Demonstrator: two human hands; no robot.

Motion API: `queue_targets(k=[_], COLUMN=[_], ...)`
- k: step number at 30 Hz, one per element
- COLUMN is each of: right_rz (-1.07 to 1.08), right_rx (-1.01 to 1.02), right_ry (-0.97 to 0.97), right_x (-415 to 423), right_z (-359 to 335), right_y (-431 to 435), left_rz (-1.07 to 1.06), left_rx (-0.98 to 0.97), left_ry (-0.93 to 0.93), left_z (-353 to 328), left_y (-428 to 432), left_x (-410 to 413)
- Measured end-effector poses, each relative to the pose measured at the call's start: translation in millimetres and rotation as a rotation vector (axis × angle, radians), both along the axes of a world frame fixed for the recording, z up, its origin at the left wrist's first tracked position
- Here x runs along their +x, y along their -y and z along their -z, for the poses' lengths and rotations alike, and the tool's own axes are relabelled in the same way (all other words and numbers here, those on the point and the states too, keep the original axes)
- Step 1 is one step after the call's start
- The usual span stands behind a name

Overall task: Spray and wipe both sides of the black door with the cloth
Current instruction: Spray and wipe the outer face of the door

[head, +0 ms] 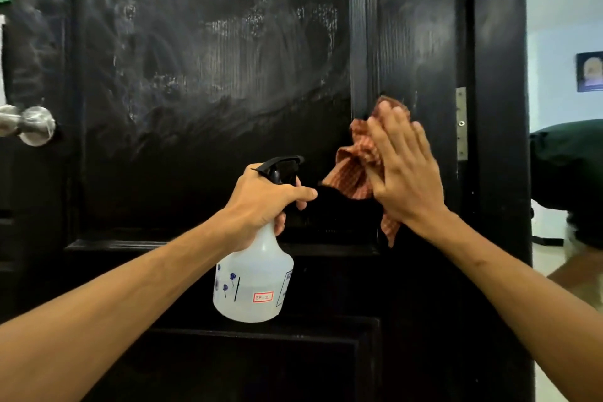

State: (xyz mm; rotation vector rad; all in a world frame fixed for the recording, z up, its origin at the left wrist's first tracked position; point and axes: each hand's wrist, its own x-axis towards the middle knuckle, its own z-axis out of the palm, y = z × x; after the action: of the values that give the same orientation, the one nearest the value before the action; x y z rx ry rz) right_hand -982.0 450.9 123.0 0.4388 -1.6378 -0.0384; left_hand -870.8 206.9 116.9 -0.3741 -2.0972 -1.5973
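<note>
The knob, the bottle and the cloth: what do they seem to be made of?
Knob: probably metal, brushed silver sheen.
Bottle: likely plastic, translucent white body, black trigger.
Cloth: woven fabric, orange checked, it crumples in soft folds.

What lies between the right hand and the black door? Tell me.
The head view shows the checked orange cloth, pressed flat against the black door by the right hand; nothing else sits between them.

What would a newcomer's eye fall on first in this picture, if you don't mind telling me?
Most likely the orange checked cloth, pressed flat against the black door by the right hand near the hinge side. Next, the white spray bottle, gripped at its neck by the left hand at centre. Pale wet smears cover the upper panel.
</note>
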Motion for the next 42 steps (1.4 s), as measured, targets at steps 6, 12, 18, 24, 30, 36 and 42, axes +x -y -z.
queue_targets(k=[6, 12, 18, 24, 30, 36, 42], right_rz=[-0.066, -0.147, -0.114, -0.194, -0.089, -0.044, -0.013], right_rx=[-0.102, -0.466, 0.166, -0.299, 0.168, -0.173, -0.089], right_ry=[0.055, 0.04, 0.091, 0.022, 0.047, 0.007, 0.036], right_x=[4.1, 3.6, 2.8, 6.1, 6.2, 0.6, -2.7], right_z=[58.9, 18.3, 85.7, 50.9, 90.9, -38.2, 43.6], right_y=[1.5, -42.8, -38.7, -56.5, -25.1, 16.8, 37.5], left_rz=[0.052, 0.125, 0.121, 0.125, 0.074, -0.013, -0.085], left_rx=[0.003, -0.011, 0.019, 0.011, 0.027, 0.062, 0.068], left_ry=[0.002, 0.003, 0.004, 0.006, 0.026, 0.011, 0.004], left_z=[2.9, -1.6, 1.6, 6.0, 7.1, -1.1, 11.9], left_y=[-14.1, -34.2, -37.4, -44.0, -22.7, -5.0, 21.8], left_x=[-2.3, -9.7, -15.3, -16.6, -18.1, -26.5, -28.5])
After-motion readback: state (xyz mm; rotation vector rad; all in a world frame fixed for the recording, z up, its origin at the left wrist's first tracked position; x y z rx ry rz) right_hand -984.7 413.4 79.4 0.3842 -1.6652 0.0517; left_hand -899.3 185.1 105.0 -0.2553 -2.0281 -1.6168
